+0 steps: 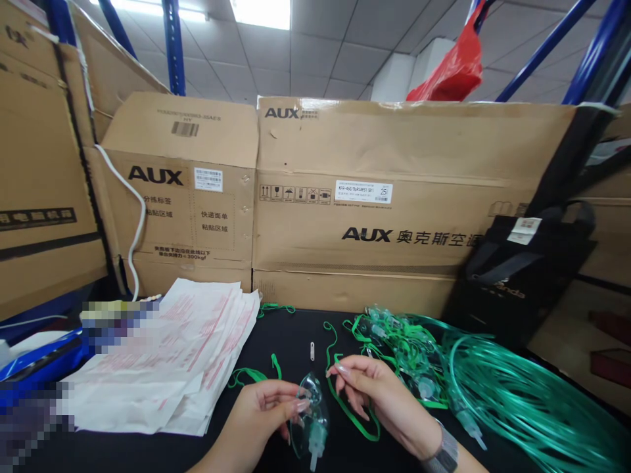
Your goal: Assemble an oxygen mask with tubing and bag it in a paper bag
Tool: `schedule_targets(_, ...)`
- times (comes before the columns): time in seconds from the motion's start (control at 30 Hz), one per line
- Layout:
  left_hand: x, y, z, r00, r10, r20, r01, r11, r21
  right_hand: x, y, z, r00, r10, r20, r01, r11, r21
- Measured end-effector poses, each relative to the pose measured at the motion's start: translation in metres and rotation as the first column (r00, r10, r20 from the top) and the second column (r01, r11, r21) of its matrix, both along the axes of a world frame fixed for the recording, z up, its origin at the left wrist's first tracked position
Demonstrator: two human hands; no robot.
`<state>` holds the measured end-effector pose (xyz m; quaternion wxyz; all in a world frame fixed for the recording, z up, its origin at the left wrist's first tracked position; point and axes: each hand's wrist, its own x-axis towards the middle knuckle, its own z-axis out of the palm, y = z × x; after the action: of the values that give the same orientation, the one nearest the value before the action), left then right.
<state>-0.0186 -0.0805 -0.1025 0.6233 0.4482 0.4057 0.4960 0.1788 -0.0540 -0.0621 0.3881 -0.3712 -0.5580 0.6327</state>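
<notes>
My left hand (269, 410) pinches the upper part of a clear green face mask (313, 417) above the black table, its pale connector pointing down. To the right of the mask, my right hand (367, 387) has thumb and index finger pressed together on a green elastic strap (352, 417), which loops down below the fingers. Beyond the hands a small metal strip (312, 351) lies on the table. Another green strap (249, 374) shows just past my left hand.
A stack of printed white bags (162, 361) lies left. Several masks (404, 348) and coiled green tubing (522, 387) sit right. Cardboard panels (404, 151) stand behind, with a black bag (522, 276) at the right.
</notes>
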Motion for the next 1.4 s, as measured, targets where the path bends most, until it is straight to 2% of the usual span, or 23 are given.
schedule_targets(0.13,0.001,-0.001,-0.003,1.000,-0.013,0.018,0.013,1.000,0.015,0.000,0.000,0.000,0.999,-0.009,-0.035,0.007,0.998,-0.063)
schedule_targets(0.27,0.001,0.000,-0.006,0.999,-0.041,0.020,0.040,0.999,0.024,0.002,0.000,0.001,0.999,-0.044,0.010,0.044,0.996,-0.076)
schedule_targets(0.47,0.001,0.000,-0.005,0.999,-0.035,-0.012,0.035,0.999,0.012,0.003,-0.001,-0.001,0.998,-0.051,0.047,0.052,0.999,-0.008)
schedule_targets(0.63,0.000,-0.002,0.000,0.996,-0.034,-0.084,0.035,0.999,0.005,-0.001,0.000,-0.005,0.988,-0.062,0.141,0.053,0.996,0.065)
schedule_targets(0.77,0.001,-0.003,0.003,0.996,-0.037,-0.086,0.037,0.999,-0.001,-0.005,-0.007,-0.004,0.971,0.001,0.241,-0.043,0.984,0.171)
schedule_targets(0.87,0.002,-0.003,0.003,0.996,-0.060,-0.072,0.060,0.998,-0.001,-0.008,-0.018,0.001,0.889,-0.023,0.457,-0.163,0.917,0.364)
schedule_targets(0.97,0.003,-0.005,0.002,0.991,-0.053,-0.125,0.051,0.999,-0.016,-0.010,-0.027,0.006,0.757,-0.079,0.648,-0.363,0.774,0.518)
schedule_targets(1.07,0.003,-0.005,0.001,0.969,-0.045,-0.243,0.042,0.999,-0.017,-0.011,-0.030,0.009,0.678,-0.097,0.729,-0.510,0.652,0.561)
schedule_targets(1.23,0.000,-0.002,0.000,0.949,-0.073,-0.306,0.084,0.996,0.021,-0.011,-0.029,0.010,0.606,-0.178,0.776,-0.578,0.571,0.583)
schedule_targets(1.4,-0.001,0.000,-0.002,0.952,-0.081,-0.295,0.098,0.994,0.043,-0.011,-0.029,0.009,0.589,-0.226,0.776,-0.617,0.494,0.612)
